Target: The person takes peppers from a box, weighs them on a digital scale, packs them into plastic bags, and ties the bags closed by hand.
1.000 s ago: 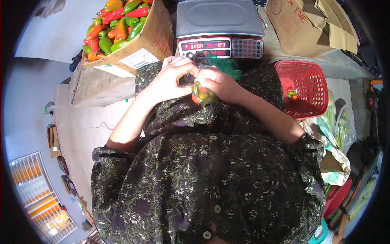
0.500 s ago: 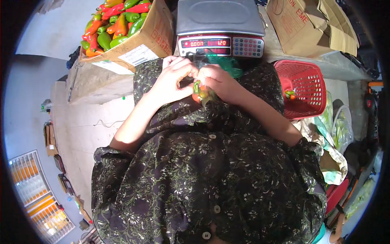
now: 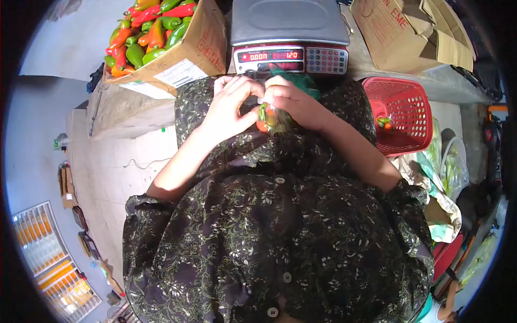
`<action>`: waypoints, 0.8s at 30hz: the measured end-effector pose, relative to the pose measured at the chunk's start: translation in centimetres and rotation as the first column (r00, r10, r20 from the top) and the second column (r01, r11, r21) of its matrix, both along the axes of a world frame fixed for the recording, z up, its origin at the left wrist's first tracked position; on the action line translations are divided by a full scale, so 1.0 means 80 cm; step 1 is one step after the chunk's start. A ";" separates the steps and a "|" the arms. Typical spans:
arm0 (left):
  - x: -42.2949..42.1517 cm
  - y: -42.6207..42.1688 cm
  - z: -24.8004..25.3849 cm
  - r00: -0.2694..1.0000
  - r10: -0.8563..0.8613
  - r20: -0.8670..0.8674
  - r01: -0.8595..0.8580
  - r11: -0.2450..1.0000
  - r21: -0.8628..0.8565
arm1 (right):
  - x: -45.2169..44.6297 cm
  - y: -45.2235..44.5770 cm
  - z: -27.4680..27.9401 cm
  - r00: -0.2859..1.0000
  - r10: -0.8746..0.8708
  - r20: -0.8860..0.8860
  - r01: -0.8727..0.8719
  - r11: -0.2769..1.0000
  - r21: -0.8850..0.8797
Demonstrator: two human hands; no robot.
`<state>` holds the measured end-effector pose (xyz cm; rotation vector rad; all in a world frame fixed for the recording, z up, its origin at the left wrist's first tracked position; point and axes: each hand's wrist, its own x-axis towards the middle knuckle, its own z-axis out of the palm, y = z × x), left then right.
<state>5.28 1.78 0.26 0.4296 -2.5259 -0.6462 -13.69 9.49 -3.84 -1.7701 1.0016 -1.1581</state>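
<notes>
A clear plastic bag [image 3: 277,123] with red, orange and green peppers inside hangs over my lap. My left hand [image 3: 232,103] is closed, its thumb and fingers pinching at the bag's gathered neck. Close against it, my right hand [image 3: 291,101] has its fingers curled round the same twisted neck. Exactly how the plastic runs between the fingertips is hidden. Behind the hands, a green plastic bag [image 3: 301,83] lies on my lap, partly covered by my right hand.
A digital scale [image 3: 291,24] stands ahead, with a cardboard box [image 3: 212,43] of peppers on its left and another cardboard box [image 3: 396,40] on its right. Beside my right knee, a red basket [image 3: 420,113] holds a pepper [image 3: 384,123]. Another person's arm [image 3: 448,304] shows at lower right.
The bag of peppers has turned slightly, and more of it shows below my hands. My right hand has shifted a little while both hands stay together at the neck.
</notes>
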 end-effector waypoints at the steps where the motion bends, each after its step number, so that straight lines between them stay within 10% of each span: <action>1: 0.000 0.002 0.000 1.000 0.005 -0.006 -0.005 1.000 0.025 | 0.000 0.000 0.004 0.998 0.033 0.056 -0.039 0.993 0.115; 14: -0.001 -0.010 -0.007 0.998 -0.044 -0.039 0.044 0.999 -0.003 | -0.003 0.003 0.005 0.972 -0.076 0.223 -0.051 0.857 0.512; 24: 0.003 -0.002 -0.007 1.000 0.007 -0.016 0.007 0.694 0.720 | 0.006 0.004 0.006 0.992 -0.122 0.042 0.097 0.917 0.386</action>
